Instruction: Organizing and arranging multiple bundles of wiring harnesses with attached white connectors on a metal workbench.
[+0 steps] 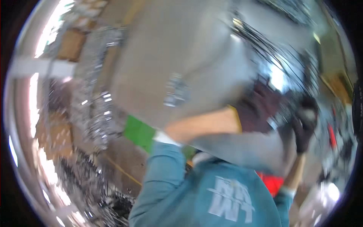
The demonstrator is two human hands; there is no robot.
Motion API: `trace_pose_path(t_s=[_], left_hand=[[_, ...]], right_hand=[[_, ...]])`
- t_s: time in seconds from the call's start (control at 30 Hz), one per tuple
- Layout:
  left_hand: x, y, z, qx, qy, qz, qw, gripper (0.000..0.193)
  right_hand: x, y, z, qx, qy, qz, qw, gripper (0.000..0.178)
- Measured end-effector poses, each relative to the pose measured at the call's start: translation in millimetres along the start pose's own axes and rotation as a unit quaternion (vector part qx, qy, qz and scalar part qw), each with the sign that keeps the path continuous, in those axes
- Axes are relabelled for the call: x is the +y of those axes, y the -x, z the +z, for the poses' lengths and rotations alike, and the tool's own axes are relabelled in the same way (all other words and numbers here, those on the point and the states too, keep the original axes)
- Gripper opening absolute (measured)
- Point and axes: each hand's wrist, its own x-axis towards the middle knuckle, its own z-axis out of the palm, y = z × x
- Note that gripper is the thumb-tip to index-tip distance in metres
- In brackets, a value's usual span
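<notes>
Seen from the middle of the head view, at nine o'clock near the bright windows, a heap of shiny metal pieces (102, 117) lies in a long blurred strip. A cardboard box (72, 44) sits at ten o'clock. A green panel (140, 133) shows at eight o'clock, beside the left forearm. Just off the centre, toward twelve, a small cluster of silvery pieces (176, 90) lies loose on the grey table (151, 56), apart from both hands.

The left hand (259, 108), in a dark glove with a yellow cuff, is at three o'clock; blur hides its fingers, so I cannot tell how wide its grip is or whether it holds anything. Between one and two o'clock runs a bunch of thin dark rods (264, 41). A small shiny piece (279, 119), the thing nearest both hands, is between them at three o'clock. The right hand (305, 121), farther out at three and also gloved, is too smeared to show its grip. A red object (332, 137) lies beyond it.

The handling looks to be midway: both hands are at the shiny piece, and the cluster remains loose. Which pieces are finished and which are left, I cannot tell.
</notes>
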Motion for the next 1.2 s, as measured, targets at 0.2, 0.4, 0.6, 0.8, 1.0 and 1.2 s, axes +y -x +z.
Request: trace_pose_path(t_s=[0.2,0.4,0.6,0.8,1.0,1.2], left_hand=[[-34.4,-12.7,-12.6,-0.183,0.779,-0.105,0.590,0.117],[29.3,-35.6,-35.4,-0.077,0.650,-0.134,0.744,0.069],[0.5,-26.0,-21.3,-0.118,0.764,-0.139,0.619,0.106],[-1.9,-27.9,-14.0,-0.204,0.754,-0.050,0.623,0.125],[-42.9,-16.8,-2.7,-0.220,0.767,-0.047,0.601,0.110],[-49.5,-23.3,-6.2,-0.264,0.773,0.019,0.576,0.091]], right_hand=[[-20.7,-2.6,35.4,0.071,-0.186,0.104,0.974,0.047],[13.9,18.5,44.3,0.052,-0.163,0.127,0.977,0.060],[10.3,11.9,48.8,0.083,-0.141,0.055,0.985,0.063],[-21.1,13.9,53.2,0.116,-0.208,0.213,0.948,0.047],[-63.6,-28.4,18.2,0.100,-0.146,0.140,0.974,0.037],[-45.4,-13.8,28.9,0.057,-0.127,0.141,0.980,0.057]])
